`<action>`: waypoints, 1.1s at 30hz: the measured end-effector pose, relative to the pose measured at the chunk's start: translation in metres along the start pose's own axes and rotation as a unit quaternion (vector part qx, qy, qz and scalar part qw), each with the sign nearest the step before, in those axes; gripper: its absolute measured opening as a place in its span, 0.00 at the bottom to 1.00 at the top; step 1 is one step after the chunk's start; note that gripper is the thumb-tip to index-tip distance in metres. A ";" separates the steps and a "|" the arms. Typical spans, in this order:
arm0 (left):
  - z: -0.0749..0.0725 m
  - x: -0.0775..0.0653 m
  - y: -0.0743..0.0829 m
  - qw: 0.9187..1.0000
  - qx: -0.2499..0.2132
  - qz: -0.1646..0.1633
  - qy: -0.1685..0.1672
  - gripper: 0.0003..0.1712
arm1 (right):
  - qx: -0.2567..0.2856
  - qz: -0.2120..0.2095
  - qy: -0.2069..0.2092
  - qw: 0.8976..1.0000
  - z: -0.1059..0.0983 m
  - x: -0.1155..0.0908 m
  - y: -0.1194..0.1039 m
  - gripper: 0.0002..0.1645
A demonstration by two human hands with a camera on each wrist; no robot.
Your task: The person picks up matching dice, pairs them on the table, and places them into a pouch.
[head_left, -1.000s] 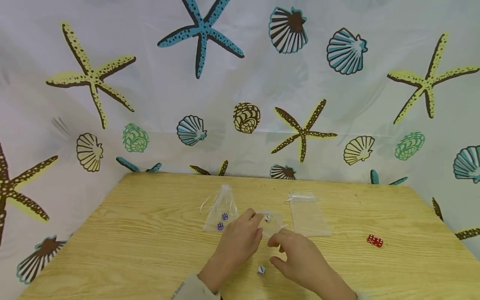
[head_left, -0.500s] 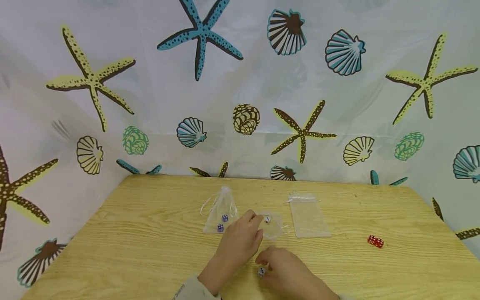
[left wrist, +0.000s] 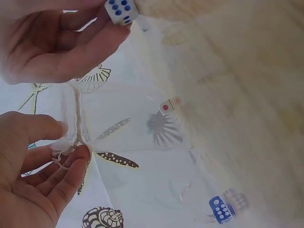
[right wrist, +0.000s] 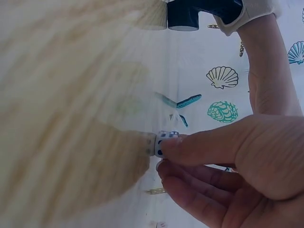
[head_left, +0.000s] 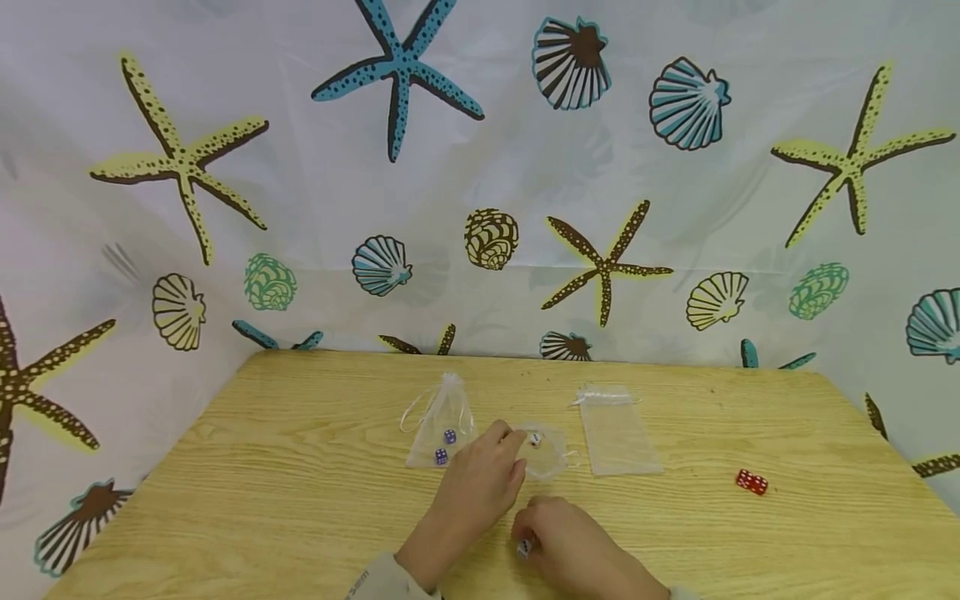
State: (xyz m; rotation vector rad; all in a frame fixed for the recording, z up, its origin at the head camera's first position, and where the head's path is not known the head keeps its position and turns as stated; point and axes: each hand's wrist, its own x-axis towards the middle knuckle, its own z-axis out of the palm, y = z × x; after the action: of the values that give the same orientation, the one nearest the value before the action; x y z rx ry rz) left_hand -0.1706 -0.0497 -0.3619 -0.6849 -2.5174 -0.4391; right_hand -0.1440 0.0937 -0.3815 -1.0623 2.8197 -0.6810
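Working left to right in my head view, I have a sheer drawstring bag on the wood-grained counter, with two purple dice showing through it. Next comes the left hand; the head view mostly hides its fingertips, but the left wrist view shows me its grip closed on the bunched edge of the middle bag. A white die seems to sit inside that bag, though the gauze blurs it; the left wrist view gives me its red pip clearly. Nearer to me, the right hand has its grip pinched on a second die, a blue-pipped white cube, and the right wrist view adds the thumb laid across it. Farther right lie a flat, oblong mesh bag with a shiny band and, well apart, glossy red dice, white-spotted and side by side.
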 end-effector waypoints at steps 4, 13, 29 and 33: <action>-0.001 0.001 -0.001 1.000 0.003 -0.001 -0.001 0.14 | 0.003 0.007 -0.009 1.000 -0.002 0.000 -0.001 0.07; 0.000 0.000 -0.001 1.000 0.014 0.007 0.000 0.13 | 0.010 0.001 0.033 0.999 -0.032 -0.006 -0.004 0.05; 0.000 -0.001 -0.001 1.000 -0.005 0.000 -0.008 0.14 | -0.037 0.003 0.156 0.987 -0.068 0.008 0.004 0.07; -0.001 0.000 -0.001 1.000 0.001 0.004 -0.006 0.15 | -0.061 0.013 0.194 0.979 -0.062 0.012 0.006 0.07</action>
State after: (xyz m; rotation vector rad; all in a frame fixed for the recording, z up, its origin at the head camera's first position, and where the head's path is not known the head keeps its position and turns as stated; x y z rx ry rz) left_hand -0.1708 -0.0506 -0.3610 -0.6991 -2.5252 -0.4318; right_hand -0.1690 0.1139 -0.3264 -1.0027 3.2360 -0.8010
